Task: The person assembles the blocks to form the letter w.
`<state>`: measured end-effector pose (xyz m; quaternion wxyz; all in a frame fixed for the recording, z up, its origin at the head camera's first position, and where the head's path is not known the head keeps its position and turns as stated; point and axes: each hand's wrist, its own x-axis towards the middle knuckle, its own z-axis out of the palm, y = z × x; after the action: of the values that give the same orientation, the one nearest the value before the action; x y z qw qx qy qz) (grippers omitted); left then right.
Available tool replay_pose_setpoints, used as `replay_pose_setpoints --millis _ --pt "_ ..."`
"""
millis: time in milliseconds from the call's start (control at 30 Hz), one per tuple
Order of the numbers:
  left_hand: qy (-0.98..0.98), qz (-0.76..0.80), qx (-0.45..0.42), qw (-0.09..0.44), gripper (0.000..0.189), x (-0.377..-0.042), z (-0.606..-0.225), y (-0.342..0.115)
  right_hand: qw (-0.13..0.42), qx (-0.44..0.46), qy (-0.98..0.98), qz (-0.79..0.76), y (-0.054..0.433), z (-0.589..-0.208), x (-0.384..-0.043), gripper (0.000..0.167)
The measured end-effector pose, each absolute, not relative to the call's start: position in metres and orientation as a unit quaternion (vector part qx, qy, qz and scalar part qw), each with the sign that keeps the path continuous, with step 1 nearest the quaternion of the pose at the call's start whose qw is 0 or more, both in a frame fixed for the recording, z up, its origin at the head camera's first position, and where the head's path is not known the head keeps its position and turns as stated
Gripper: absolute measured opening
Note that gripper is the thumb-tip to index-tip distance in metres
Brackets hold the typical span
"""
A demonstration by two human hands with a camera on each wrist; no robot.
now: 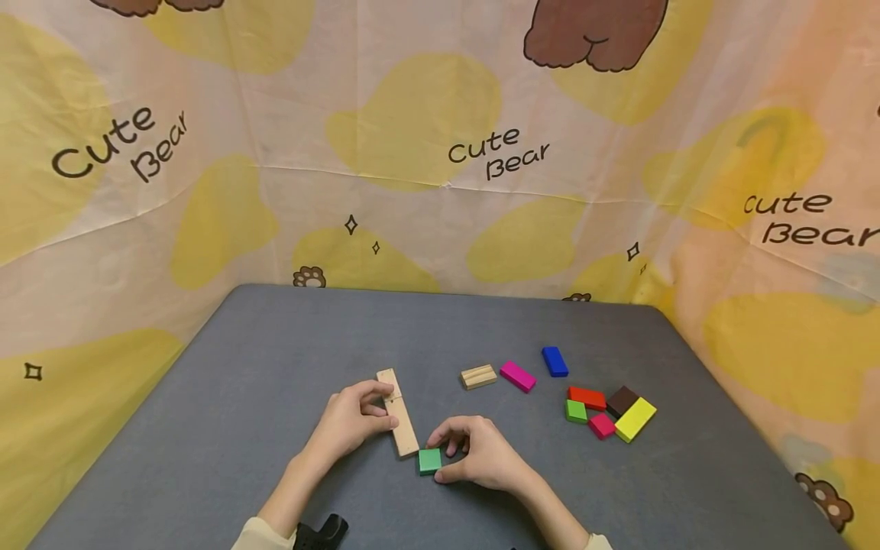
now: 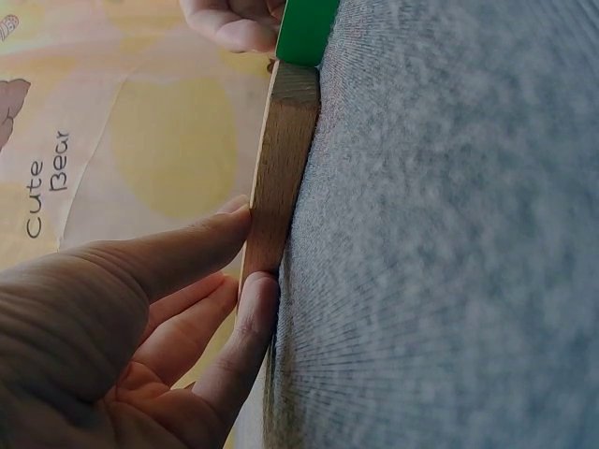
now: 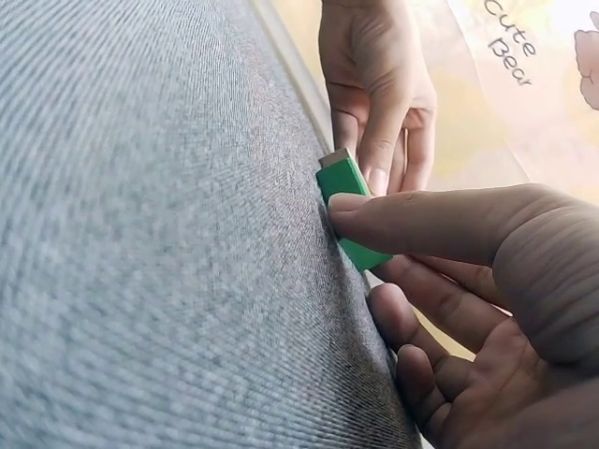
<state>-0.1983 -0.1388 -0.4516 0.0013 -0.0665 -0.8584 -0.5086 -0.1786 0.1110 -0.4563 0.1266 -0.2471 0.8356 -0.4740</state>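
Two pale wooden blocks lie end to end on the table, a short upper block (image 1: 386, 376) and a longer lower block (image 1: 403, 437). My left hand (image 1: 349, 418) holds them from the left, its bent fingers over the upper part and its thumb on the lower block. A flat green block (image 1: 429, 461) stands at the near end of the wooden row, touching or almost touching it. My right hand (image 1: 484, 454) pinches this green block (image 3: 354, 229) between thumb and fingers. In the left wrist view, the green block (image 2: 307, 30) meets the wooden end.
To the right lie a grooved wooden block (image 1: 477, 376), a magenta block (image 1: 518, 376) and a blue block (image 1: 554, 361). Farther right is a cluster with red (image 1: 587, 397), light green (image 1: 576, 411), pink (image 1: 601, 426), dark brown (image 1: 622, 401) and yellow (image 1: 635, 419) blocks. A printed curtain hangs behind the grey table.
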Motion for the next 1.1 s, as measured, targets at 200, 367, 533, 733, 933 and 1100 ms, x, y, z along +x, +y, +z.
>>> replay_pose_setpoints --millis 200,367,533,733,933,1100 --pt "-0.857 -0.510 -0.067 -0.002 0.046 -0.1977 -0.4510 -0.1387 0.128 -0.242 0.837 -0.473 0.1102 -0.4556 -0.1780 0.035" --pt "-0.859 -0.508 -0.068 0.000 0.046 -0.1982 -0.4514 -0.1385 0.130 -0.238 0.837 -0.475 0.1102 -0.4559 -0.1775 0.035" --pt "-0.860 -0.506 -0.068 0.002 0.046 -0.1986 -0.4520 -0.1385 0.127 -0.242 0.836 -0.476 0.1106 -0.4563 -0.1777 0.036" --pt "-0.858 -0.509 -0.069 0.002 0.046 -0.1981 -0.4518 -0.1387 0.133 -0.241 0.833 -0.479 0.1107 -0.4556 -0.1789 0.035" --pt "-0.859 -0.507 -0.069 -0.003 0.046 -0.1976 -0.4505 -0.1389 0.135 -0.244 0.830 -0.484 0.1115 -0.4553 -0.1787 0.032" --pt "-0.859 -0.507 -0.067 -0.007 0.046 -0.1979 -0.4504 -0.1389 0.135 -0.245 0.824 -0.492 0.1110 -0.4551 -0.1781 0.027"
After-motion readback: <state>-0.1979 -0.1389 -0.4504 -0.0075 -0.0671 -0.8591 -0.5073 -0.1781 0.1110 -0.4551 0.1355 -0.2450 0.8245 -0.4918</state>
